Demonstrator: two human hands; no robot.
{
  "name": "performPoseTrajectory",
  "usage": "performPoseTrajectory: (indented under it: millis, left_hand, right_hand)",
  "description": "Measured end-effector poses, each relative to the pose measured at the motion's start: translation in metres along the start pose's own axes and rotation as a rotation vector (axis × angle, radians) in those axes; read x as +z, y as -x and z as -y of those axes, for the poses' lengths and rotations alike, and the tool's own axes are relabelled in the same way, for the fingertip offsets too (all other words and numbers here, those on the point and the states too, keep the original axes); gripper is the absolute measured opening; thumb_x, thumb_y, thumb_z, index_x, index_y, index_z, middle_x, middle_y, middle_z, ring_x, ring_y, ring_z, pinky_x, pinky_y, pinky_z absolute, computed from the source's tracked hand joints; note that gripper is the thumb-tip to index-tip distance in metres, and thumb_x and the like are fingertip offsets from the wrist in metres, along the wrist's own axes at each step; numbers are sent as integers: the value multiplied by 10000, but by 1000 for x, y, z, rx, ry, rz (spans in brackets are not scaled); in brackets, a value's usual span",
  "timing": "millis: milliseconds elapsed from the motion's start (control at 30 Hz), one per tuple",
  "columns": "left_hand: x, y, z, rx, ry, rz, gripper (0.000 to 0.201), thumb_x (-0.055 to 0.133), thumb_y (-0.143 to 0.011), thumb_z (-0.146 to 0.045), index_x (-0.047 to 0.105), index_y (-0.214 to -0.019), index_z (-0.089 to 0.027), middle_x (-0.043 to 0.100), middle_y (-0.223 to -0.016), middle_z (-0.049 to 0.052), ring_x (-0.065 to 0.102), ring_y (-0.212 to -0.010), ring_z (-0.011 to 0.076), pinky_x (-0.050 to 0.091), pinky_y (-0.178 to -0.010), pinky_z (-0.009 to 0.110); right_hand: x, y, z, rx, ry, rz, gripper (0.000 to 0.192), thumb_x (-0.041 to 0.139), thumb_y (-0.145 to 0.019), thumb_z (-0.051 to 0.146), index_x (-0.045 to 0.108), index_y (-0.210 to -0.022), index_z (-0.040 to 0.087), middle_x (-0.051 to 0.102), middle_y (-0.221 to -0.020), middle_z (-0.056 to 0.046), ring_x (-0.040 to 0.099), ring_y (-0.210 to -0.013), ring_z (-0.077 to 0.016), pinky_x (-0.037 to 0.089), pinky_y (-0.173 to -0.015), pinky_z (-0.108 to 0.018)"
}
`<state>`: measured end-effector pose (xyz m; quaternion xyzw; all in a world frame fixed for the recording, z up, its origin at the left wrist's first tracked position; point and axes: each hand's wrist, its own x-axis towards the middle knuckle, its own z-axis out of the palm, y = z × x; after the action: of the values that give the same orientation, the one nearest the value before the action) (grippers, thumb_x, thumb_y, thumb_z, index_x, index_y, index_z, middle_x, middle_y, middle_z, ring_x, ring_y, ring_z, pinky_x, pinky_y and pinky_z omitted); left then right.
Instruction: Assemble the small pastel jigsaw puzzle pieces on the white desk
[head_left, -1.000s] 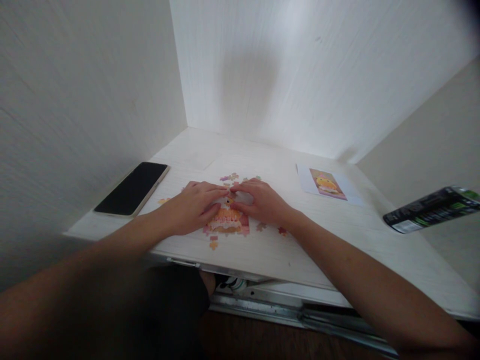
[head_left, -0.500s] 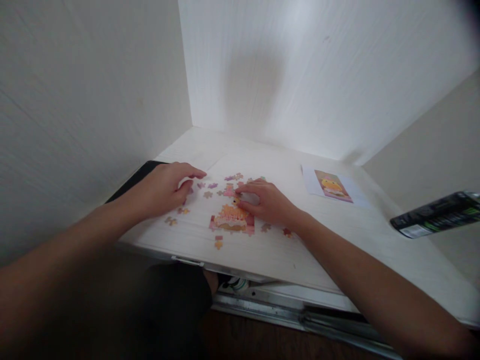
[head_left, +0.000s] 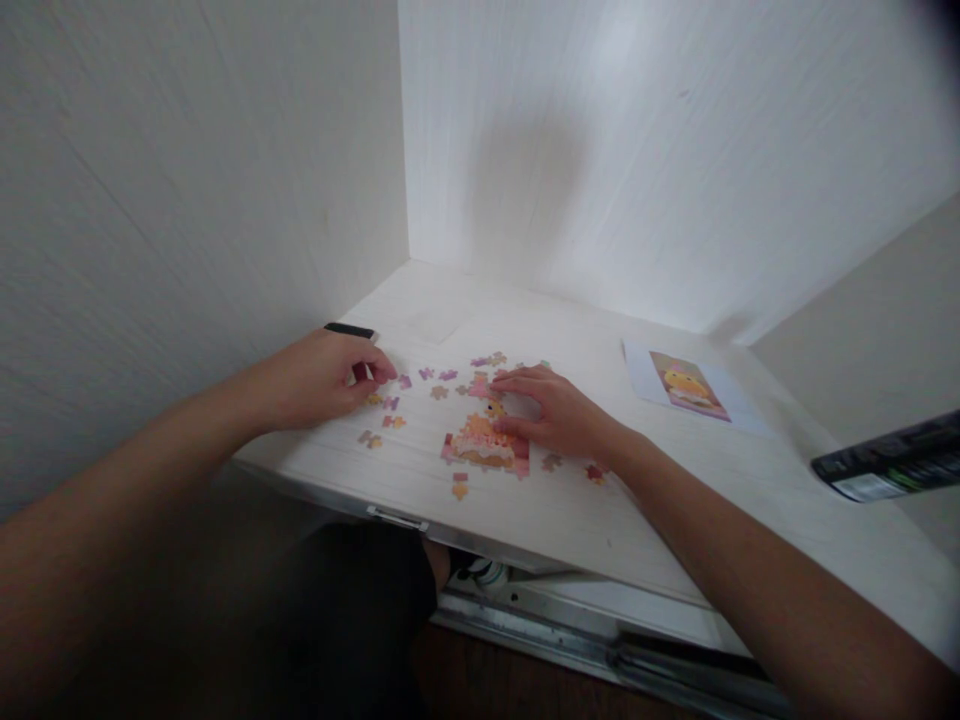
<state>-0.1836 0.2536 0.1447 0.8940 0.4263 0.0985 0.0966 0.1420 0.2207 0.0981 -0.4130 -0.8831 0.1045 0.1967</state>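
A partly assembled jigsaw puzzle (head_left: 484, 445) lies on the white tabletop, showing a yellow and pink picture. My right hand (head_left: 551, 405) rests at its upper right, thumb and index finger on either side of a yellow puzzle piece (head_left: 493, 408) with a dark eye on it. Left of the puzzle is my left hand (head_left: 330, 375), its thumb and fingertips drawn together; whatever is between them is hidden. A yellowish loose piece (head_left: 374, 399) shows just below that thumb. Purple pieces (head_left: 405, 381) lie beside the fingertips.
Several loose pieces (head_left: 439, 392) are scattered around the puzzle. A paper with a printed yellow and pink picture (head_left: 686, 385) lies at the right. A dark can (head_left: 889, 460) is at the far right. Black object (head_left: 349, 331) behind my left hand; walls (head_left: 525, 180) enclose the table.
My left hand has drawn back left from the loose pieces, and its fingers have closed together. My right hand stays at the same puzzle piece. The whole view has shifted slightly.
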Motion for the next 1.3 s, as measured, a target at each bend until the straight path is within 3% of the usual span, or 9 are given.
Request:
performPoseTrajectory:
  millis: [167,367,500,667,900,1300]
  left_hand:
    - [0,4,-9,28,58,162,273,600,-830,-395,746,-936,-190,733,-861,60,641,-739,172,452,-649,253]
    - [2,3,-13,24,67,240,238,632,-805,-369,761,-908,-198,724,-887,54,637,-758,168,441,-693,256]
    - [4,0,-17,16,93,278,196,617,-805,-303,771,-873,-203,720,-895,46,635,-755,153,425,-702,248]
    - [5,-1,-20,89,107,257,195,579,-835,-287,754,-862,-206,707,-890,36,619,-746,143,415,-687,242]
    - [-6,6,4,-112,-41,47,284,537,-830,-223,732,-1032,-177,717,-885,67,613,-719,179,403,-669,284]
    - [4,4,6,-144,-6,142,298,568,-738,-212,726,-989,-192,709,-824,28,616,-692,164,412,-645,256]
  right_hand:
    - [-5,0,-2,-18,-7,50,495,680,-845,455,633,-1277,218,605,-1353,-109,537,-1262,-261,407,-1081,-479]
    - [-9,-1,-6,-55,-29,81,558,728,-797,469,631,-1289,223,624,-1339,-104,562,-1242,-265,407,-1081,-484]
    - [-7,-2,-5,-60,-51,21,413,668,-859,414,669,-1231,235,666,-1280,-80,604,-1190,-237,439,-1053,-453]
    - [-1,-3,-2,-86,-40,-25,334,626,-894,350,679,-1210,254,688,-1247,-46,613,-1173,-217,446,-1052,-434]
    - [2,-3,-1,-108,-26,-53,296,575,-926,310,692,-1188,238,711,-1200,-42,636,-1114,-205,472,-1008,-418]
    - [1,-4,0,-118,-17,-57,276,567,-930,307,700,-1162,242,719,-1180,-35,644,-1100,-197,470,-1008,-411]
